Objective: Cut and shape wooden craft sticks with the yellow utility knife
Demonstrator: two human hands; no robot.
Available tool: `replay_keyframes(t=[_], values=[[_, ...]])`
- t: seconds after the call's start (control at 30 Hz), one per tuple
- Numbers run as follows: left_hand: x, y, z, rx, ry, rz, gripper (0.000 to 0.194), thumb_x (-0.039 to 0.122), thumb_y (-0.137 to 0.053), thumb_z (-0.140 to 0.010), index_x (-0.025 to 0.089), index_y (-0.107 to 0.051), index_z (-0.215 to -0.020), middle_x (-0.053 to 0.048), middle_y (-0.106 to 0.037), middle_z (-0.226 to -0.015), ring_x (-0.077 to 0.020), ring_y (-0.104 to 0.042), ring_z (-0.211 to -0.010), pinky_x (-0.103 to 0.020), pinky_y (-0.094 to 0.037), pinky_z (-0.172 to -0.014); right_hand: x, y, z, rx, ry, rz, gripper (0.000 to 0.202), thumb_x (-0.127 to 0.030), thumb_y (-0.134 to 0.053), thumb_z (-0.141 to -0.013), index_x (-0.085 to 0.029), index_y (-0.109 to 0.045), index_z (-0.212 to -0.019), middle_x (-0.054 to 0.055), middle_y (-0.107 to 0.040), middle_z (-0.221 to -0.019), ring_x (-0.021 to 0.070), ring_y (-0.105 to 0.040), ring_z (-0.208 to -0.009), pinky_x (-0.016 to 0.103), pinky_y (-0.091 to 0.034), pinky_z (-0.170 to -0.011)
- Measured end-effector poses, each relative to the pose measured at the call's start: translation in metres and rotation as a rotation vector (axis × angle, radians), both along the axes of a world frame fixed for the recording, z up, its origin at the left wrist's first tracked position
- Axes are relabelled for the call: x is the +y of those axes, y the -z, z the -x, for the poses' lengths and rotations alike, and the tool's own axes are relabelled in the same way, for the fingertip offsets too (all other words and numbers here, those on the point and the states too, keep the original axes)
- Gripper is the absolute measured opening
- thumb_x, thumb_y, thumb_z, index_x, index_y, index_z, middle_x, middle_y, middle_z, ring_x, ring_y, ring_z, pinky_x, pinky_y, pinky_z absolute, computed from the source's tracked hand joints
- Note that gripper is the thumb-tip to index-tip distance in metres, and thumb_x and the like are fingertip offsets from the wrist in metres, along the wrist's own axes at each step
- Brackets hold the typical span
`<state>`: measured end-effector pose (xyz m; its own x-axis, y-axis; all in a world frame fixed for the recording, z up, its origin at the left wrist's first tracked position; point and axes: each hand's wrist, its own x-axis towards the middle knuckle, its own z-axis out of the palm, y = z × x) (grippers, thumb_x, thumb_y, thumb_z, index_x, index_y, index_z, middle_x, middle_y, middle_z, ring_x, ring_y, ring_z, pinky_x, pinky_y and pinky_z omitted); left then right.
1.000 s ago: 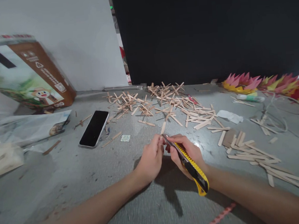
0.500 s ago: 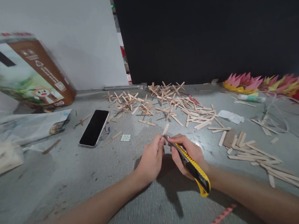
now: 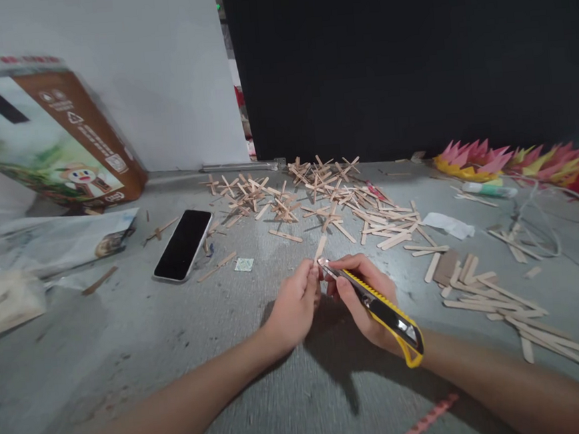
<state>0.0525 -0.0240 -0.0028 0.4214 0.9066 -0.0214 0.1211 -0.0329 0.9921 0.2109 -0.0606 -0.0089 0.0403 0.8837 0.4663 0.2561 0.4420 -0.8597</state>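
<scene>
Grey floor (image 3: 130, 363) fills the frame, under one white wall at upper left and one black panel (image 3: 407, 54) at upper right. One box (image 3: 47, 139) leans at far left; one phone (image 3: 183, 245) lies left of centre. Sticks (image 3: 349, 205), too many to count, litter the middle. At centre, the left hand (image 3: 293, 310) pinches one stick (image 3: 320, 247); the right hand (image 3: 363, 298) grips one yellow knife (image 3: 376, 304), tip at that stick.

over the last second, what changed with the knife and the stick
The right hand swung the yellow utility knife flatter, its tail end moving out to the right. The left hand kept pinching the wooden stick at the blade tip. The phone stayed put.
</scene>
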Motion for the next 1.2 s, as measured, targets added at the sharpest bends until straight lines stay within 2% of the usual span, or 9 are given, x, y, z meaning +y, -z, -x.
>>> replay_keyframes(t=[0.13,0.3,0.5,0.63,0.83,0.93,1.03,1.1,1.2], values=[[0.002,0.003,0.0,-0.079,0.016,0.073,0.039,0.058,-0.038,-0.104,0.022,-0.045,-0.089,0.009,-0.033,-0.059,-0.0093,-0.029,-0.049,-0.021,-0.028,-0.046,0.001,-0.002,0.001,-0.007,-0.001,0.014,0.015,-0.032,-0.058,-0.101,-0.024,-0.061,-0.114,0.001,-0.068,-0.08,0.0166,-0.064,-0.062,0.029,-0.052,-0.056],[0.004,0.006,0.001,-0.011,-0.04,0.002,0.035,0.049,-0.039,-0.105,0.022,-0.044,-0.083,0.007,-0.038,-0.06,-0.0097,-0.035,-0.051,-0.022,-0.03,-0.05,0.0,-0.003,0.005,-0.192,0.047,0.0,0.022,-0.029,-0.063,-0.096,-0.023,-0.059,-0.117,0.004,-0.073,-0.093,0.0169,-0.068,-0.068,0.03,-0.055,-0.063],[0.004,0.004,0.001,0.036,-0.056,-0.025,0.033,0.046,-0.037,-0.106,0.022,-0.044,-0.083,0.006,-0.041,-0.06,-0.0108,-0.039,-0.052,-0.023,-0.032,-0.051,0.001,-0.002,0.006,-0.2,0.038,-0.009,0.021,-0.029,-0.063,-0.096,-0.024,-0.058,-0.116,0.003,-0.073,-0.092,0.0159,-0.068,-0.068,0.028,-0.056,-0.064],[0.003,0.004,0.0,-0.006,-0.038,0.01,0.035,0.048,-0.037,-0.106,0.023,-0.043,-0.083,0.007,-0.039,-0.058,-0.0104,-0.036,-0.051,-0.023,-0.031,-0.05,0.002,-0.003,0.004,-0.134,0.024,0.023,0.019,-0.033,-0.062,-0.098,-0.023,-0.061,-0.114,0.003,-0.071,-0.086,0.0155,-0.064,-0.063,0.029,-0.054,-0.061],[0.003,0.002,0.0,-0.111,0.01,0.107,0.039,0.056,-0.042,-0.102,0.022,-0.041,-0.083,0.009,-0.035,-0.06,-0.0083,-0.031,-0.05,-0.02,-0.03,-0.048,0.004,-0.004,0.0,0.076,-0.037,0.085,0.017,-0.037,-0.059,-0.101,-0.025,-0.064,-0.112,0.001,-0.069,-0.079,0.0162,-0.064,-0.064,0.028,-0.053,-0.058],[0.005,0.001,0.0,-0.171,0.007,0.159,0.038,0.058,-0.043,-0.101,0.022,-0.044,-0.088,0.01,-0.034,-0.061,-0.0077,-0.03,-0.048,-0.019,-0.028,-0.046,0.005,-0.006,-0.001,0.162,-0.001,0.013,0.017,-0.037,-0.06,-0.101,-0.026,-0.063,-0.114,0.002,-0.068,-0.081,0.0167,-0.065,-0.066,0.03,-0.054,-0.061],[0.005,0.001,0.0,-0.161,-0.03,0.146,0.032,0.054,-0.043,-0.102,0.023,-0.044,-0.106,0.011,-0.042,-0.059,-0.0086,-0.034,-0.045,-0.02,-0.03,-0.046,0.01,-0.007,-0.004,0.254,0.014,-0.098,0.026,-0.036,-0.066,-0.097,-0.028,-0.054,-0.119,0.003,-0.071,-0.093,0.0177,-0.066,-0.073,0.033,-0.055,-0.066],[0.005,0.001,0.001,-0.101,-0.029,0.098,0.031,0.052,-0.044,-0.103,0.023,-0.04,-0.113,0.01,-0.052,-0.058,-0.0102,-0.042,-0.046,-0.021,-0.034,-0.049,0.017,-0.01,-0.008,0.287,0.043,-0.104,0.029,-0.037,-0.071,-0.094,-0.027,-0.052,-0.114,0.003,-0.071,-0.093,0.0173,-0.066,-0.073,0.031,-0.053,-0.065],[0.007,0.0,0.003,-0.031,-0.002,0.051,0.026,0.049,-0.047,-0.103,0.023,-0.043,-0.1,0.005,-0.064,-0.062,-0.0129,-0.056,-0.055,-0.024,-0.042,-0.057,0.029,-0.022,-0.018,0.188,0.131,0.018,0.025,-0.042,-0.075,-0.091,-0.023,-0.06,-0.101,0.001,-0.068,-0.084,0.0151,-0.062,-0.068,0.029,-0.051,-0.063]])
